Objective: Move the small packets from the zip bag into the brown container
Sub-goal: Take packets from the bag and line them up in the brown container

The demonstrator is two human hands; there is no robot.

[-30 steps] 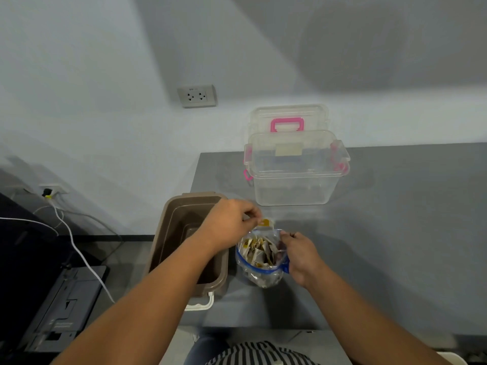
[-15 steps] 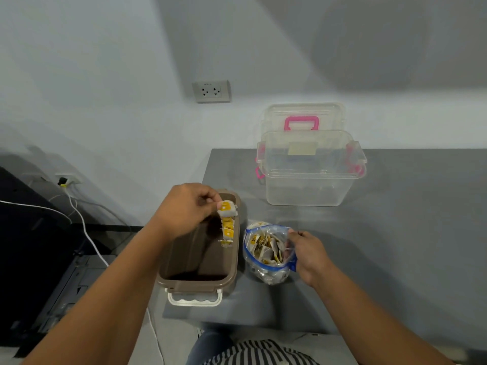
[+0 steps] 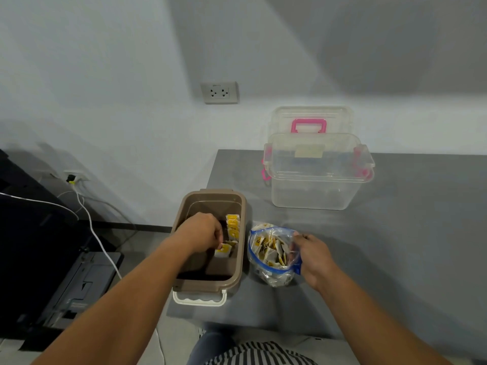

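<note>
The brown container (image 3: 238, 270) stands open at the grey table's left edge, a white handle on its near end. My left hand (image 3: 203, 231) is down inside it, fingers pinched on a small white-and-yellow packet (image 3: 223, 250). Several more packets (image 3: 233, 226) stand upright along the container's right wall. Just to the right sits the clear zip bag (image 3: 272, 255) with a blue seal, open at the top and holding several packets. My right hand (image 3: 313, 255) grips the bag's right rim.
A clear plastic box (image 3: 317, 177) with pink latches stands behind the bag, its lid with a pink handle (image 3: 308, 125) leaning on the wall. The grey table (image 3: 408, 233) stretches to the right. Left of the table are a white cable (image 3: 97, 237) and a dark machine (image 3: 34, 259).
My left hand drew packets out of the zip bag, carried them left over the brown container and lowered into it. My right hand has kept hold of the bag's rim.
</note>
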